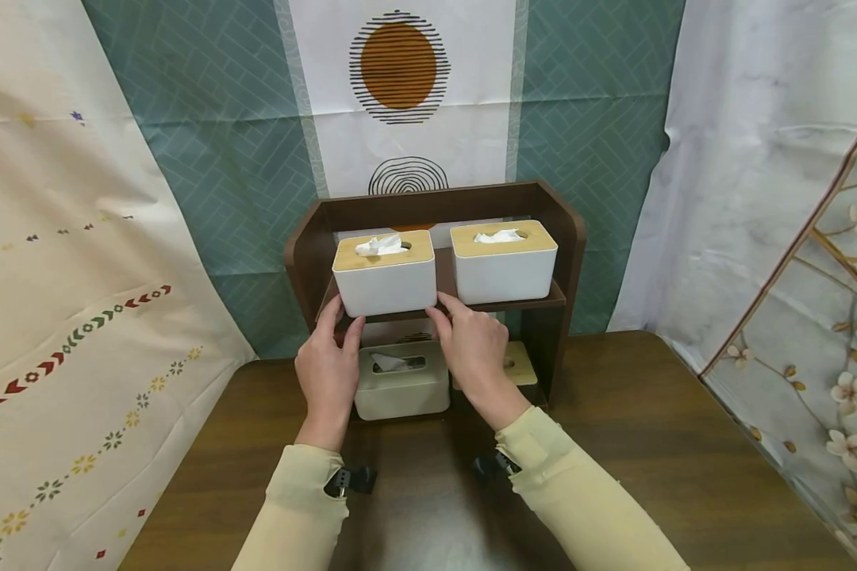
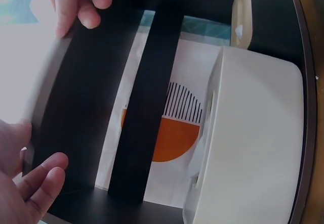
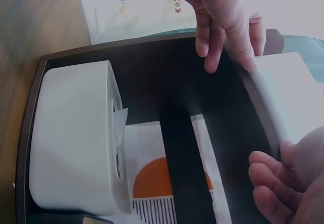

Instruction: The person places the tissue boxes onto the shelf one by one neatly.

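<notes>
Both hands are at the white tissue box [image 1: 389, 289] with a bamboo lid, on the left of the upper shelf. My left hand [image 1: 328, 373] touches its lower left corner, the index finger along the side and the thumb at the bottom edge. At the lower right corner, my right hand [image 1: 474, 349] touches it likewise with fingertip and thumb. White tissue [image 1: 378, 247] sticks out of the lid slot. In the wrist views, the left hand [image 2: 30, 183] and right hand [image 3: 298, 183] have their remaining fingers loosely bent below the box, around nothing.
A matching white tissue box [image 1: 503, 277] sits to the right on the same dark brown shelf unit [image 1: 432, 196]. Below stand a pale grey tissue box [image 1: 403, 400] and a wood-lidded box [image 1: 517, 366], partly behind the right hand. The unit stands on a brown wooden table [image 1: 628, 444] before patterned cloths.
</notes>
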Motion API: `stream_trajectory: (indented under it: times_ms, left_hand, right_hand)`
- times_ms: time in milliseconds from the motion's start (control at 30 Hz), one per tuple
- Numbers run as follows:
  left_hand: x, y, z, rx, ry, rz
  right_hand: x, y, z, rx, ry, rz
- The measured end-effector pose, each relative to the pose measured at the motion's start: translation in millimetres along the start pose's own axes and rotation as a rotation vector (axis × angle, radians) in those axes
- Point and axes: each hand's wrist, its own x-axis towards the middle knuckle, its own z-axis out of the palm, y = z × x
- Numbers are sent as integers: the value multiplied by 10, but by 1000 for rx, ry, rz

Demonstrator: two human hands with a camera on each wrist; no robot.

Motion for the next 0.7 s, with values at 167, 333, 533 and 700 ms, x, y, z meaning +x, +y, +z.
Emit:
stream_trajectory:
  times_ms: [167, 333, 533, 700]
  left_hand:
    - [4, -8, 21, 0, 12, 0]
    - [15, -7, 50, -9, 14, 4]
    - [9, 9, 41, -9, 25, -4]
    - [17, 8, 46, 0, 47, 13]
  right_hand:
    - [2, 14, -8, 21, -8, 5]
    - [2, 19, -15, 20, 14, -1]
    - [-22, 23, -6, 0, 28, -21]
    - [-32, 25, 7, -22, 63, -54]
